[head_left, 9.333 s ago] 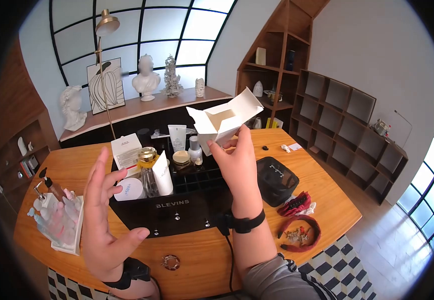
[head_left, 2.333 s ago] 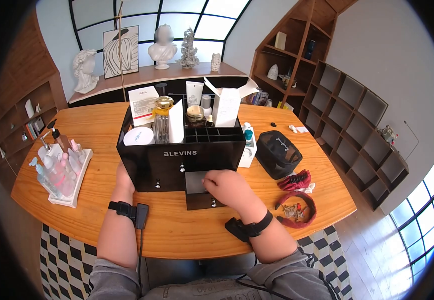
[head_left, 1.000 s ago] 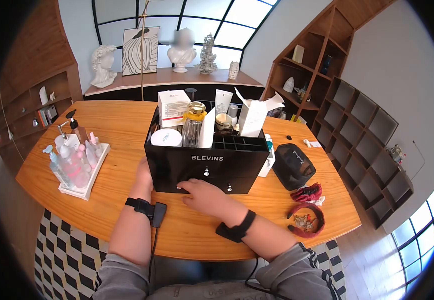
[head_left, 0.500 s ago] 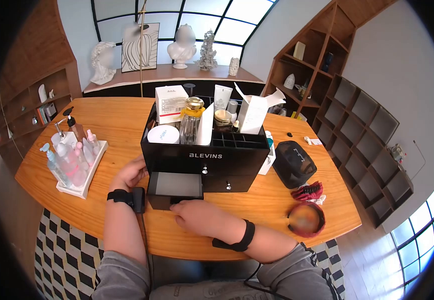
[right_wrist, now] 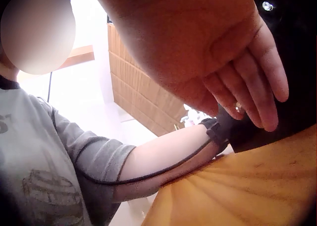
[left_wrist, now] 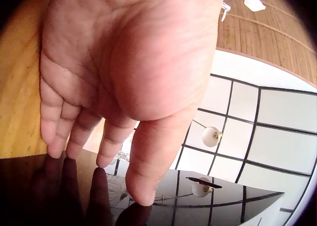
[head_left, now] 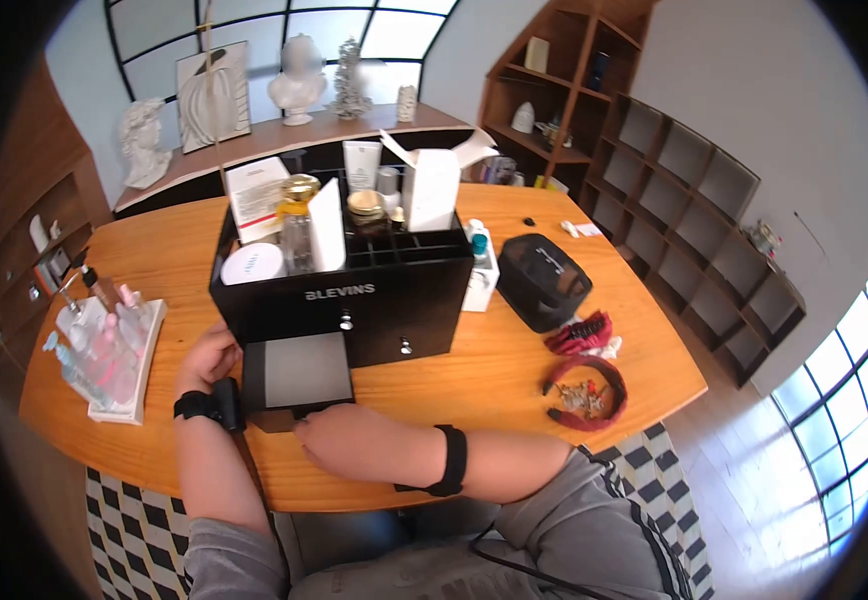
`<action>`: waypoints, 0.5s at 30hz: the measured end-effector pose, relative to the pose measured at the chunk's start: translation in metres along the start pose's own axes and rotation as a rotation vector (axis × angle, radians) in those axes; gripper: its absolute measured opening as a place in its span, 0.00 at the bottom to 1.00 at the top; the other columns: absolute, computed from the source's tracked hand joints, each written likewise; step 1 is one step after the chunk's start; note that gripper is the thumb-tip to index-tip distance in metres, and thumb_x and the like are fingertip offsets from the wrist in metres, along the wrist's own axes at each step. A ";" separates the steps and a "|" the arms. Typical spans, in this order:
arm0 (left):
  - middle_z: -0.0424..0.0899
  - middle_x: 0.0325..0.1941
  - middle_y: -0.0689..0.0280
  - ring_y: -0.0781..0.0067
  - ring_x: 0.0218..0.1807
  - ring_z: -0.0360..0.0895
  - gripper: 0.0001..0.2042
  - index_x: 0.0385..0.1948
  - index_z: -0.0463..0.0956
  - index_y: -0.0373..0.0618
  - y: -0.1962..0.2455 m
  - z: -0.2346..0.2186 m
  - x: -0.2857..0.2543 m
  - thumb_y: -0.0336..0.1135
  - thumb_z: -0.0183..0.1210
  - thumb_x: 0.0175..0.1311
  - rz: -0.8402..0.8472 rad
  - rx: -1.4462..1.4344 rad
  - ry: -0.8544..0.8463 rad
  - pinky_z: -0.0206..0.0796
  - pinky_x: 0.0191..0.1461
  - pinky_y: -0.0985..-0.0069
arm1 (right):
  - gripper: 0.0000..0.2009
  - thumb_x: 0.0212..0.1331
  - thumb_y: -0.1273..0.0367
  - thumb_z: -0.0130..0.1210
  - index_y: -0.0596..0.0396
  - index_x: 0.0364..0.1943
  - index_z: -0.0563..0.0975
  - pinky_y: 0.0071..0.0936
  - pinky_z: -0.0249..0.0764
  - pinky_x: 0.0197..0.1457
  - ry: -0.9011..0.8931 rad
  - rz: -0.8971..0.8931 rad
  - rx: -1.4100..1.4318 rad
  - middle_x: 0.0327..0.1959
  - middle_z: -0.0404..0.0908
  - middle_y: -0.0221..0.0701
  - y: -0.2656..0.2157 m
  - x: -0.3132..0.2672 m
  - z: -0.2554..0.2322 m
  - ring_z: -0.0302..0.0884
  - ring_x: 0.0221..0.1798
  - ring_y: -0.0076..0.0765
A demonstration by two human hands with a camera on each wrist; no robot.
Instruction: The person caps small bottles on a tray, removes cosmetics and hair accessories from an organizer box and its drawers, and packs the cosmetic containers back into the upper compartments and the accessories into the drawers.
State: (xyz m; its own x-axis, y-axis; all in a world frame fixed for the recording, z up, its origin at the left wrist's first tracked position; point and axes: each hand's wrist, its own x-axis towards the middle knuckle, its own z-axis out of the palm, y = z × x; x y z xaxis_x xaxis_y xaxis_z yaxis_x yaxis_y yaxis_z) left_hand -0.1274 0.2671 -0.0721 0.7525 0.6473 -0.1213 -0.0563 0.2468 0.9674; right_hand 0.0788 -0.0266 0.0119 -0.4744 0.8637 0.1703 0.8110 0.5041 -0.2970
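Note:
A black cosmetics organizer (head_left: pixel 414 305), lettered BLEVINS, stands on the wooden table. Its lower left drawer (head_left: pixel 307 370) is pulled well out, with a bare grey bottom. My right hand (head_left: pixel 354 440) is at the drawer's front. In the right wrist view its thumb and fingers pinch a small shiny drawer knob (right_wrist: pixel 238 107). My left hand (head_left: pixel 211 356) is beside the organizer's left side; in the left wrist view, its straight fingers (left_wrist: pixel 111 142) touch the glossy black panel. Upright on top are a white box (head_left: pixel 432 190) with open flaps, a white tube (head_left: pixel 361 165) and a glass bottle (head_left: pixel 296 235).
At the left, a white tray (head_left: pixel 149 365) holds several pump and pink bottles. To the right are a black mesh pouch (head_left: pixel 544 283), a dark red hair clip (head_left: pixel 582 332) and a red headband (head_left: pixel 609 400) encircling small trinkets. A small white holder (head_left: pixel 479 285) stands beside the organizer.
The white box, earlier in my right hand, stands on the organizer. The right lower drawer went back in; my right hand moved left and drew the left drawer out. My view turned right.

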 end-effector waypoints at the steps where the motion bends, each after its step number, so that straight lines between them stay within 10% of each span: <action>1: 0.81 0.49 0.65 0.76 0.47 0.78 0.16 0.54 0.72 0.41 -0.001 0.007 0.001 0.27 0.52 0.64 -0.010 0.002 -0.020 0.69 0.48 0.80 | 0.10 0.60 0.67 0.49 0.61 0.34 0.75 0.43 0.76 0.42 0.005 0.022 0.002 0.32 0.80 0.43 0.000 0.001 0.001 0.79 0.38 0.52; 15: 0.80 0.54 0.61 0.69 0.52 0.79 0.17 0.55 0.71 0.35 0.018 0.037 -0.012 0.28 0.55 0.64 0.025 -0.078 0.035 0.70 0.57 0.73 | 0.10 0.57 0.68 0.51 0.62 0.35 0.77 0.39 0.78 0.40 -0.067 0.065 -0.035 0.33 0.81 0.43 -0.005 0.005 -0.002 0.81 0.37 0.49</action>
State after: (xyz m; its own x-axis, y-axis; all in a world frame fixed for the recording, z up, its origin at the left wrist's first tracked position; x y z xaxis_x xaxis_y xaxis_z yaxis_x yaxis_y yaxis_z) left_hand -0.1128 0.2369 -0.0451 0.7268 0.6786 -0.1066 -0.1267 0.2849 0.9501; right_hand 0.0731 -0.0249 0.0160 -0.4413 0.8930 0.0885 0.8515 0.4478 -0.2726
